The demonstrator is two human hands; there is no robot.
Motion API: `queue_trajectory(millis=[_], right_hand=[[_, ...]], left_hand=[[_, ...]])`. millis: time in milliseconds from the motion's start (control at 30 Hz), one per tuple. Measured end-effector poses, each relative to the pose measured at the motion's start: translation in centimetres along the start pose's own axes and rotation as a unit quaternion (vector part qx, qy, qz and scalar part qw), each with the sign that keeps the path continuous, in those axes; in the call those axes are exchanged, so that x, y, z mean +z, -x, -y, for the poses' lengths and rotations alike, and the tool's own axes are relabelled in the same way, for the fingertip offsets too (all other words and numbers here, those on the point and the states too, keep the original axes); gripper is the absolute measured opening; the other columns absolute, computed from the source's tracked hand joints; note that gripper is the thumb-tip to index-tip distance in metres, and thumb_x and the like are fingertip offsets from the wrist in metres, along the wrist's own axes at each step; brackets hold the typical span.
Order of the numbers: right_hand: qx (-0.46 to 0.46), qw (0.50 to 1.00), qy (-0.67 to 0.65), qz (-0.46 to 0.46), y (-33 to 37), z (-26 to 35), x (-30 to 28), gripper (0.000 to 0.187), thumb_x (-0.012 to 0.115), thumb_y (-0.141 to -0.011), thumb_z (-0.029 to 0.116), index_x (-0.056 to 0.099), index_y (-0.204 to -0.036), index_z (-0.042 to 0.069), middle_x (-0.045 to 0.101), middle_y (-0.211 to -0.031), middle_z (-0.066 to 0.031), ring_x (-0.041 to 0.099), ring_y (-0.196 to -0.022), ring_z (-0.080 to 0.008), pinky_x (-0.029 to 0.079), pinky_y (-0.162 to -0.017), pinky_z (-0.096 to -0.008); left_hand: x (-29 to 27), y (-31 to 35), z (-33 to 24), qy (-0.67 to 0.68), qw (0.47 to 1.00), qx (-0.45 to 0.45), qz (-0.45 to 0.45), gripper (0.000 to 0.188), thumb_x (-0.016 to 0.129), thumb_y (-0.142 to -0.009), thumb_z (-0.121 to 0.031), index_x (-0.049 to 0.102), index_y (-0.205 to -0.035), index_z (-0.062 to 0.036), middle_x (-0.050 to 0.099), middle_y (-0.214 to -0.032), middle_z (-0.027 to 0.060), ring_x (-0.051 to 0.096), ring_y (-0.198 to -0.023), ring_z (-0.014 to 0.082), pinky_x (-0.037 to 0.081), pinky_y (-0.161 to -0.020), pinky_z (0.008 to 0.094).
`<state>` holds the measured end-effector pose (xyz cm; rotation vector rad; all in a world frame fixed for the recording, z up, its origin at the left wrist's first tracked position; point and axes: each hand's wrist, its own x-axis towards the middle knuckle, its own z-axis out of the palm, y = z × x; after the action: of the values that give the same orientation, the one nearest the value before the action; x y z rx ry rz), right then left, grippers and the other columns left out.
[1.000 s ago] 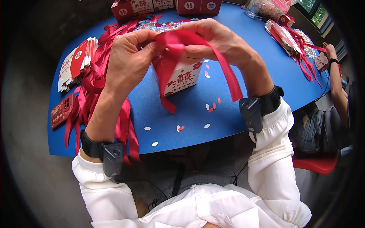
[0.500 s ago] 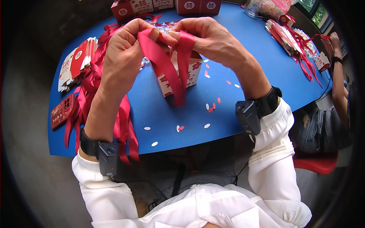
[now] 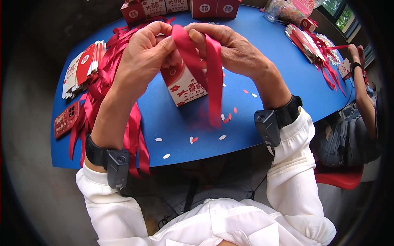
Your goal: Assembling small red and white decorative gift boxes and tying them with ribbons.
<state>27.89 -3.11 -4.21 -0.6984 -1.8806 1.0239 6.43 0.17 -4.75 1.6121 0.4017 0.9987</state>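
A small white-and-red gift box (image 3: 182,89) with printed flowers and lettering stands on the blue table in front of me. Above its top, my left hand (image 3: 148,48) is closed, thumb and fingers pinching a dark red satin ribbon (image 3: 215,78). My right hand (image 3: 234,50), also closed, has its thumb and fingers pressed on the same ribbon close beside the left. Two lengths of ribbon hang down over the box's right side, the longer one's tip blurred. Behind my fingers, the top of the box and any knot are hidden.
Left lie heaped red ribbons (image 3: 107,74), flat folded boxes (image 3: 84,63) and a phone (image 3: 67,119). Paper petals (image 3: 166,156) dot the blue table (image 3: 180,145). Finished boxes (image 3: 213,9) line the back. At right, another person's hand (image 3: 355,52) holds ribbon near more folded boxes (image 3: 304,43).
The hanging ribbon lengths have swung to the right, uncovering more of the box's printed front. My right hand has shifted slightly right and down. Both hands stay on the ribbon.
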Motion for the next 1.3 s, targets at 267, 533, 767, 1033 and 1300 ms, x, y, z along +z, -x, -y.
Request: queue_trajectory(millis=[267, 533, 767, 1033, 1300], right_hand=[[-0.032, 0.999, -0.018, 0.008, -0.1, 0.1, 0.2, 0.049, 0.056, -0.104, 0.032, 0.043, -0.151, 0.028, 0.071, -0.109, -0.0057, 0.068, -0.1, -0.0163, 0.056, -0.092, -0.0312], [-0.084, 0.989, 0.115, -0.037, -0.2, -1.9, -0.3, 0.045, 0.04, -0.108, 0.04, 0.055, -0.14, 0.012, 0.072, -0.106, -0.0124, 0.069, -0.094, -0.0228, 0.056, -0.082, -0.0335], [0.056, 0.982, 0.174, 0.047, 0.1, 3.2, -1.4, 0.044, 0.055, -0.104, 0.033, 0.057, -0.138, 0.005, 0.07, -0.097, -0.0033, 0.065, -0.085, -0.0095, 0.051, -0.071, -0.0208], [0.055, 0.998, 0.018, 0.023, -0.5, 1.4, -1.8, 0.034, 0.058, -0.103, 0.032, 0.072, -0.102, 0.001, 0.073, -0.086, -0.0068, 0.069, -0.079, -0.0102, 0.059, -0.075, -0.0255], [0.044, 0.995, -0.075, 0.057, 0.4, 1.1, -3.0, 0.033, 0.059, -0.102, 0.032, 0.074, -0.104, 0.003, 0.074, -0.095, -0.0121, 0.073, -0.09, -0.0184, 0.059, -0.082, -0.0311]], left_hand=[[1.8, -0.5, -0.3, -0.087, 0.995, -0.029, -0.031, 0.015, 0.058, -0.102, -0.011, 0.061, -0.108, 0.0015, 0.07, -0.09, 0.0056, 0.068, -0.076, 0.0064, 0.056, -0.064, 0.0202], [2.7, -0.1, -0.8, -0.137, 0.99, 0.014, 0.039, 0.03, 0.074, -0.089, -0.012, 0.066, -0.111, 0.0059, 0.073, -0.094, 0.0086, 0.07, -0.087, 0.0131, 0.057, -0.079, 0.0265], [2.0, 0.0, -1.1, -0.182, 0.983, 0.011, -0.002, 0.018, 0.063, -0.097, -0.016, 0.07, -0.105, -0.001, 0.072, -0.085, 0.0048, 0.068, -0.078, 0.009, 0.055, -0.069, 0.0242], [0.4, 0.6, -2.2, -0.073, 0.996, -0.058, -0.006, 0.025, 0.061, -0.101, -0.025, 0.072, -0.103, -0.0023, 0.073, -0.081, 0.0043, 0.064, -0.071, 0.005, 0.05, -0.064, 0.0182], [-0.7, 0.7, -2.3, -0.074, 0.995, -0.066, -0.01, 0.018, 0.067, -0.096, -0.016, 0.073, -0.108, -0.003, 0.075, -0.087, 0.0072, 0.069, -0.078, 0.0098, 0.055, -0.07, 0.0214]])
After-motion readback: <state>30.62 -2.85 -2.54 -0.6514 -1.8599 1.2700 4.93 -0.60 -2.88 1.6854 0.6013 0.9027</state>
